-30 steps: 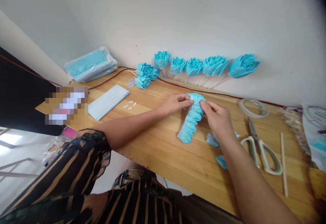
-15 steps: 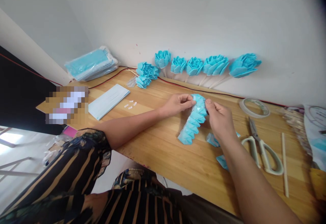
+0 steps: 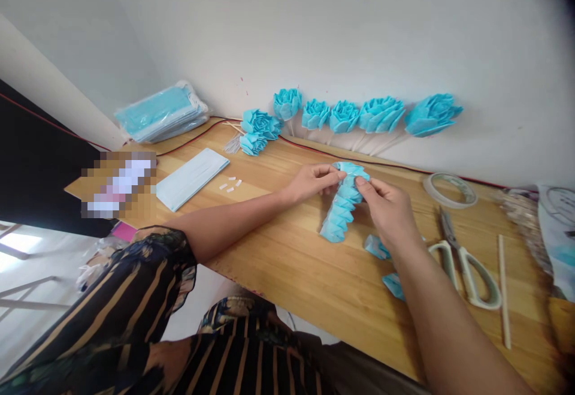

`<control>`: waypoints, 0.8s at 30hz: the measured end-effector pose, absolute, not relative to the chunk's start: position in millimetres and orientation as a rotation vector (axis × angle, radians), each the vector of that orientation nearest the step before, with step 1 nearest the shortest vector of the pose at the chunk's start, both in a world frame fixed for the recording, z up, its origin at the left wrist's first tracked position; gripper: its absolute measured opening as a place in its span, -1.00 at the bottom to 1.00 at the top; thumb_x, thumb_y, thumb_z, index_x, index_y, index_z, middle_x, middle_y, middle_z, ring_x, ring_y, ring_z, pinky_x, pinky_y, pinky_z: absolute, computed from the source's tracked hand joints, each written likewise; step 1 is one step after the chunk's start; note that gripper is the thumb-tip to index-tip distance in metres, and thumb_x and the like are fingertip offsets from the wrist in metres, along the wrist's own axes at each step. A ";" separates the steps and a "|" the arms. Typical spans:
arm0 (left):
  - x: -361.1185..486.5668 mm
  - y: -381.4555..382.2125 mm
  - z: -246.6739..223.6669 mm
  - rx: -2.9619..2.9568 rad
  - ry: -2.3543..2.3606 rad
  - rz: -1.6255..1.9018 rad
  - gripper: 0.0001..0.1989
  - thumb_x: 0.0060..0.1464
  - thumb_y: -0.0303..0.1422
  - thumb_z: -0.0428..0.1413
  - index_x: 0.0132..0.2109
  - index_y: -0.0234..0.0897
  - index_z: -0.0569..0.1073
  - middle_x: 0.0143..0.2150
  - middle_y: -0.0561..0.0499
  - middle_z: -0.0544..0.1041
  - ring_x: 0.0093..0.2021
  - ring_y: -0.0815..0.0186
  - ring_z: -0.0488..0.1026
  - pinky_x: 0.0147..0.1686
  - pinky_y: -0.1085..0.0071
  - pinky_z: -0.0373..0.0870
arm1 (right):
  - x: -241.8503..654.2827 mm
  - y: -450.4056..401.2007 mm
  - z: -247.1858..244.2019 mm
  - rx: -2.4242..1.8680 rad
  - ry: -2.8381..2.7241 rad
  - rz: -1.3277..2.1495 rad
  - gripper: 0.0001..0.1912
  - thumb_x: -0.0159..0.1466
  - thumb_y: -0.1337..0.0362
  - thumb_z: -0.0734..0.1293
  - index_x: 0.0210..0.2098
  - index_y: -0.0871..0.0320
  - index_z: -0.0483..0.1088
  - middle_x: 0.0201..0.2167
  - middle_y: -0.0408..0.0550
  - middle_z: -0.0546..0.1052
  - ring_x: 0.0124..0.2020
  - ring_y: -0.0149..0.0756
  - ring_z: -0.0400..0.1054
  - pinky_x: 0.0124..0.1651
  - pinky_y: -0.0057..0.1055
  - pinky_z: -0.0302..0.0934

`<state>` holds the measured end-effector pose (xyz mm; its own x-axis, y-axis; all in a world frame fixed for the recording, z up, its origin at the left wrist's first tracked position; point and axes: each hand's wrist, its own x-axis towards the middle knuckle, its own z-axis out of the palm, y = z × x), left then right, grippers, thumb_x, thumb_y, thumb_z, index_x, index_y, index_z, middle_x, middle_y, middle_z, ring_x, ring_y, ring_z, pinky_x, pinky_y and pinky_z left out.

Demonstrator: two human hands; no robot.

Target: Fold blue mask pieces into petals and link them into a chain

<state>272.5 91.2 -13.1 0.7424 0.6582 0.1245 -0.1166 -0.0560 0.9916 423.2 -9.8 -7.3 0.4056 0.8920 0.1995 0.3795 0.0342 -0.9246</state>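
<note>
the left hand [image 3: 314,183] is nearly closed, thumb and index finger pinched narrowly at the top left edge of a pleated blue strip [image 3: 342,202], with the other fingers curled beneath. the right hand [image 3: 390,208] is also drawn in, its thumb pressed on the strip's upper right side and its fingers bent; how its fingertips sit behind the strip cannot be told. the strip lies between the 2 hands, its top end at the fingertips and its zigzag length slanting down and to the left, toward the near edge of the wooden table [image 3: 278,251]. 2 blue scraps [image 3: 376,246] lie beside the right forearm, which partly hides them. right of that forearm are scissors [image 3: 450,239] with pale handles, their blades pointing away from the person, and a thin stick [image 3: 504,290]; a tape roll [image 3: 450,204] lies flat beyond the scissors. on the left side, 4 small white pieces [image 3: 230,189] lie near a folded pale blue mask [image 3: 193,179], with a clear packet of masks [image 3: 159,113] farther back. 5 blue flowers [image 3: 344,117] on sticks lean along the wall [image 3: 314,23], and a cluster of blue blooms [image 3: 256,122] lies just to their left.
</note>
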 end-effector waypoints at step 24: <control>272.9 93.8 -15.9 1.467 0.452 0.773 -0.58 0.07 -0.05 0.18 -0.42 -0.31 0.29 -0.56 0.15 0.33 -0.52 0.52 0.26 -0.45 0.50 0.17 | 417.7 -9.8 -3.9 -1.498 -1.083 0.725 -0.55 0.18 -0.21 0.31 -0.52 0.04 0.40 -0.50 -0.10 0.44 -0.41 -0.19 0.31 -0.30 -0.24 0.28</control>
<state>272.9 93.8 -15.9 0.6884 0.7026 0.1804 -0.1873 -0.0682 0.9799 417.7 -9.8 -3.9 0.3960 0.9113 0.1126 0.2431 0.0142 -0.9699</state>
